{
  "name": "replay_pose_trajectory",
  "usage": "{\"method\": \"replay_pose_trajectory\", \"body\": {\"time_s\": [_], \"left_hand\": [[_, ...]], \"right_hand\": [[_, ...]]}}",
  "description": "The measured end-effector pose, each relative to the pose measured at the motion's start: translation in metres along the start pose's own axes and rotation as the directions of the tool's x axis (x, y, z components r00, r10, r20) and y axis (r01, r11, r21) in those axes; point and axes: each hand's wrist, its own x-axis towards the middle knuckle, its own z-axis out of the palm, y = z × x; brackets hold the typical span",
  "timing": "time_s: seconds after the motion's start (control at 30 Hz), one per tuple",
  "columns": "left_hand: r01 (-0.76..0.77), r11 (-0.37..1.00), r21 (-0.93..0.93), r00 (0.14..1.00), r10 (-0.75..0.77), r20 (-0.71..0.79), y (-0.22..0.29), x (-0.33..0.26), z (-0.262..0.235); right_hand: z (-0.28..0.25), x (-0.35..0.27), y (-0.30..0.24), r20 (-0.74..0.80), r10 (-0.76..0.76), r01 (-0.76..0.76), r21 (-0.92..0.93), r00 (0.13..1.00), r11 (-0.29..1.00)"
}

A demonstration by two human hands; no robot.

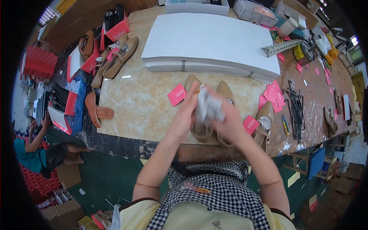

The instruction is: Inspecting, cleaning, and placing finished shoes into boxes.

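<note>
My left hand [185,112] and my right hand [230,122] press a wad of crumpled whitish paper [209,106] between them, above the table. Motion blurs the right hand's fingers and the paper. Directly below are two tan flat shoes, toes pointing away from me: the left shoe [202,134] is partly covered by my hands, and the right shoe [225,90] shows its toe beyond my right hand. Right of them lies another tan shoe [264,114] with white paper stuffed inside. Pink cards [176,94] lie close to both sides of my hands.
A thick stack of white sheets [211,36] fills the table's back middle. At left stand shoe boxes [116,28], tan shoes [121,57] and a brown sandal [97,110]. Black rods [295,111], a yellow-handled tool [285,124] and a can [303,53] lie right. Another person [36,151] works far left.
</note>
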Motion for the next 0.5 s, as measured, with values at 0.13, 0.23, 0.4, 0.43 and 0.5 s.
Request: {"method": "replay_pose_trajectory", "body": {"time_s": [0.13,0.23,0.4,0.43,0.5], "left_hand": [[-0.308,-0.328,0.893,0.925,0.118,0.362,-0.022,-0.004,-0.041],[-0.275,-0.323,0.905,0.956,0.007,0.293,-0.03,-0.036,-0.031],[-0.284,-0.365,0.886,0.903,0.209,0.376,-0.061,-0.041,-0.02],[-0.282,-0.359,0.889,0.903,0.212,0.372,-0.059,-0.04,-0.02],[-0.282,-0.192,0.94,0.931,0.184,0.316,-0.05,-0.038,-0.023]], "right_hand": [[-0.005,0.032,0.035,0.142,0.577,-0.498,0.691,0.805,0.525],[0.02,0.015,0.024,0.165,0.289,-0.277,-0.091,0.943,0.956],[0.063,0.032,0.031,0.189,-0.036,0.152,-0.649,0.981,0.745],[0.062,0.031,0.035,0.195,-0.035,0.156,-0.651,0.98,0.743],[0.05,0.027,0.045,0.131,-0.071,0.113,-0.346,0.989,0.932]]}}
